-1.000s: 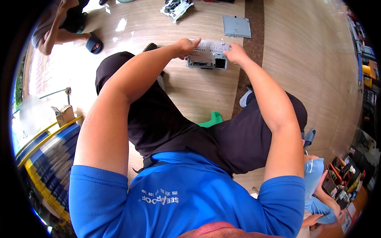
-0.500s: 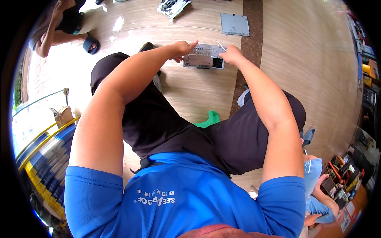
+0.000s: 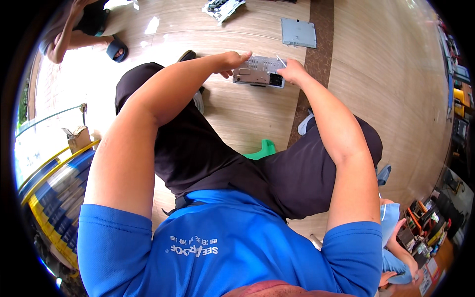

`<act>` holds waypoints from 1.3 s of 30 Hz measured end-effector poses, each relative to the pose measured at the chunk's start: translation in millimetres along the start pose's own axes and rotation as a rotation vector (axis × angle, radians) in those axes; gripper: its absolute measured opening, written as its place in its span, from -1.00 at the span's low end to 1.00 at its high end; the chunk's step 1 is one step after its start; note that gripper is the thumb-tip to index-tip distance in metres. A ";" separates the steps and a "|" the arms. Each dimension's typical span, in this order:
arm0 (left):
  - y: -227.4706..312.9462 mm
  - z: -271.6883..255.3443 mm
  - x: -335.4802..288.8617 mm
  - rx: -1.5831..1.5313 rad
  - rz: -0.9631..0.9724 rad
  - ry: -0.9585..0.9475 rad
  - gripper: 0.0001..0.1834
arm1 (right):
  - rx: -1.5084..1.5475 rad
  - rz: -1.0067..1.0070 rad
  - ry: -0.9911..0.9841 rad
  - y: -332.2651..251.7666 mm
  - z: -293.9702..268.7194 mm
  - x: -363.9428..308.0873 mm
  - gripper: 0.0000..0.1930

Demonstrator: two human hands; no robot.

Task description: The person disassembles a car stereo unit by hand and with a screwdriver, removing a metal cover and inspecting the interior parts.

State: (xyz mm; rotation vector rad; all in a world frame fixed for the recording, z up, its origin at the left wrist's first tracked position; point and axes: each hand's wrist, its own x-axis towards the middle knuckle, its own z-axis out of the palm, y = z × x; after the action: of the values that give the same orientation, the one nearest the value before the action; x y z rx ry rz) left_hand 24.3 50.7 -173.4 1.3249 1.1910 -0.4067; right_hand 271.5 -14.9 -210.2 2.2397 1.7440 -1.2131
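A silver box-shaped metal unit (image 3: 252, 74) is out in front of me, over the floor beyond my knees. Slots and holes mark its upper face, and a dark square opening shows at its near right corner. My left hand (image 3: 234, 63) grips the left end, thumb over the far edge and fingers curled by the side. My right hand (image 3: 294, 73) is closed at the right end, its fingertips against the casing. From that hand a thin pale rod (image 3: 281, 60) sticks out; its kind is too small to tell. The unit's underside is hidden.
On the floor past the unit lie a flat grey metal panel (image 3: 299, 32) and a stripped metal frame (image 3: 223, 10). Something green (image 3: 267, 148) is between my legs. A person's sandalled foot (image 3: 117, 48) is at far left, another person (image 3: 398, 252) at near right, beside a tool-filled shelf (image 3: 428, 225).
The whole view has shifted slightly, with floor items now further right. The metal unit has turned slightly, its right end nearer me. Both hands stay at its ends.
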 end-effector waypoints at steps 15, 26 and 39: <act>-10.6 -5.2 13.4 0.075 -0.014 -0.007 0.05 | -0.087 -0.025 -0.020 9.3 -3.9 -1.6 -0.53; -10.7 -5.5 8.3 0.101 0.019 0.045 -0.03 | -0.087 -0.185 0.051 19.8 -5.8 -2.9 -0.43; -16.9 -10.6 16.2 0.382 -0.070 0.000 -0.43 | -0.125 -0.187 0.045 27.6 -8.7 -8.9 -0.47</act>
State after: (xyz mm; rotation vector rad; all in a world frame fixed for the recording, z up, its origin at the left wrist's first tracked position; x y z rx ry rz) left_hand 12.7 61.4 -193.6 1.6098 1.2003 -0.7114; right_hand 298.9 -27.7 -210.0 2.0901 2.0243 -1.0566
